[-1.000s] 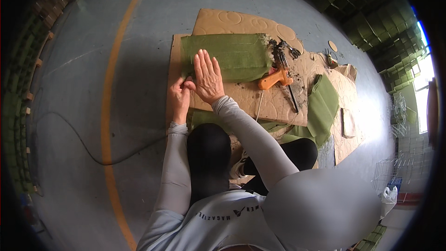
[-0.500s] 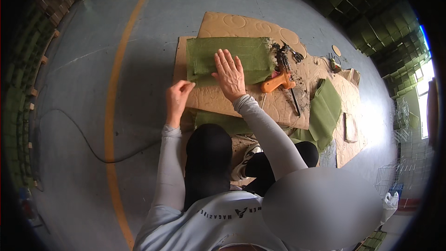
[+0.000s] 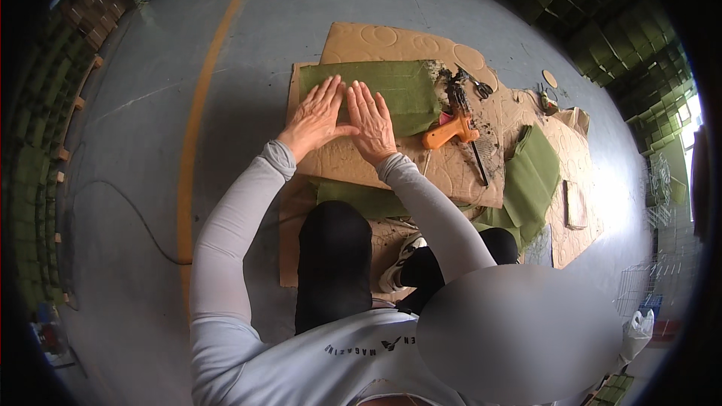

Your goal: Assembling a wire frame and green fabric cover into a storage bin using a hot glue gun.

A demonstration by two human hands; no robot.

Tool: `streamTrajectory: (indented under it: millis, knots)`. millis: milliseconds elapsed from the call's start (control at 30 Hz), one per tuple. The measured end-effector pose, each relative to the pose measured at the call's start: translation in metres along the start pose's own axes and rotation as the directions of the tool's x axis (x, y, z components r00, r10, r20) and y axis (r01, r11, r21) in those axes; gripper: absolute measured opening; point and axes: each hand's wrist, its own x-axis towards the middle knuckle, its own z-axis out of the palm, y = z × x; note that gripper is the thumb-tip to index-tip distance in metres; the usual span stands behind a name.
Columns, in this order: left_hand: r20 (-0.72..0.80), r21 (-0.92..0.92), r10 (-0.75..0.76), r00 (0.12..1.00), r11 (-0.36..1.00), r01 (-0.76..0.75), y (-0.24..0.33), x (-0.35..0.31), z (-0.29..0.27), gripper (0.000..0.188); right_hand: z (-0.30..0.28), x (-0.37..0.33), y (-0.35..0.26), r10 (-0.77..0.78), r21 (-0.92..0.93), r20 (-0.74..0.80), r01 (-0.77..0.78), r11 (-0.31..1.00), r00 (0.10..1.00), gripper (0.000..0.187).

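Fabric [image 3: 410, 94], olive green and finely woven, lies flat in the upper centre of the frame, on a tan cardboard sheet [image 3: 451, 173] embossed with curved lines. It looks roughly rectangular and matte, its upper edge nearly straight, its right end ragged and marked with black and pale residue. Your left hand [image 3: 317, 116] and right hand [image 3: 368, 124] lie palm down over its lower left part, fingers straight and pointing up the frame. Each hand is spread flat and clamps nothing; your left thumb reaches across to your right hand, though you cannot tell here whether the two touch. Just right of the fabric sits an orange-handled glue gun [image 3: 450, 132], with scissors [image 3: 482, 90] above it. Folded green cloth [image 3: 532, 173] lies right of centre.
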Motion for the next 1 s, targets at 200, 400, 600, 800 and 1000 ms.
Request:
streamTrajectory:
  millis: [200,400,600,800,1000]
  knots:
    - [-0.019,0.036,-0.08,0.997,0.996,0.081,0.013,-0.007,0.008,0.108,0.001,-0.005,-0.004,0.051,0.012,-0.006,-0.051,0.999,0.999,0.078]
    - [-0.092,0.063,-0.044,0.995,0.997,0.05,0.007,-0.013,0.015,0.11,-0.019,-0.008,0.019,-0.133,0.252,0.003,0.128,0.959,0.991,0.082]
    - [-0.073,0.061,-0.061,0.995,0.996,0.065,0.019,-0.009,0.006,0.112,-0.025,-0.001,0.063,-0.106,0.118,0.055,0.099,0.988,0.993,0.077]
    - [-0.101,0.092,-0.119,0.988,0.987,0.129,0.029,-0.017,0.01,0.111,-0.013,-0.014,0.043,0.064,-0.037,-0.018,-0.065,0.997,0.998,0.078]
    - [-0.278,-0.024,-0.055,0.959,0.998,0.05,0.038,0.02,0.014,0.1,-0.01,-0.021,0.039,0.08,-0.247,0.034,-0.07,0.967,0.996,0.075]
